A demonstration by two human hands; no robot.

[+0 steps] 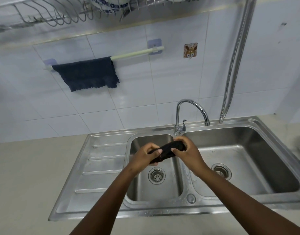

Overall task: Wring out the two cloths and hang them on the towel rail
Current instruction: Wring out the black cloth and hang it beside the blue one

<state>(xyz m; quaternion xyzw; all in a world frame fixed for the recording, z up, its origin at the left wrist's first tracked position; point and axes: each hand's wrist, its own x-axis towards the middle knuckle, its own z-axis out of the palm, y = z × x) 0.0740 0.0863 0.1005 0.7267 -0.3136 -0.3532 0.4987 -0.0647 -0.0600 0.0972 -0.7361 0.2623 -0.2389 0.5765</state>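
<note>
A dark cloth (167, 150) is rolled into a tight twist above the small left basin (162, 192) of the steel sink. My left hand (145, 158) grips its lower left end and my right hand (188, 152) grips its upper right end. A second dark blue cloth (86, 73) hangs spread over the left half of the pale towel rail (137, 53) on the tiled wall. The right half of the rail is bare.
A chrome tap (190, 114) stands behind the sink divider, above my hands. The large right basin (247, 158) and the ribbed drainboard (101, 167) flank the small basin. A dish rack (61, 12) hangs overhead, and a metal hose (233, 65) runs down the right wall.
</note>
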